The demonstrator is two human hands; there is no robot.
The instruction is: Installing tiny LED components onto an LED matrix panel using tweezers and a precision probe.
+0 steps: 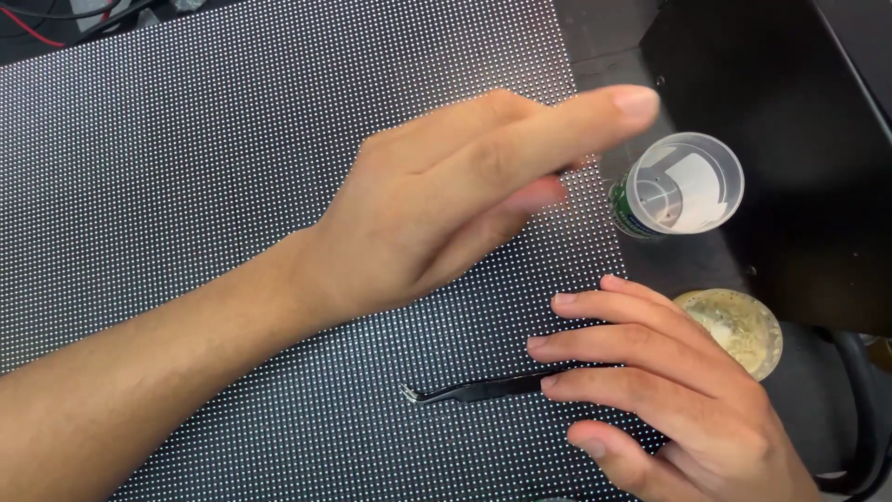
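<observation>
Meanwhile, rested right hand flat, fingers straight, on tweezers lying on dotted panel; stretched left hand open, gripping nothing, toward clear cup; tweezers not yet lifted, nothing picked.

The left hand was motion-blurred at its fingertips, hiding part of the panel at frame centre. The right hand covered the tweezers' rear end and part of the dish; its wrist ran off the bottom edge. The cables were cut off at upper left.
</observation>
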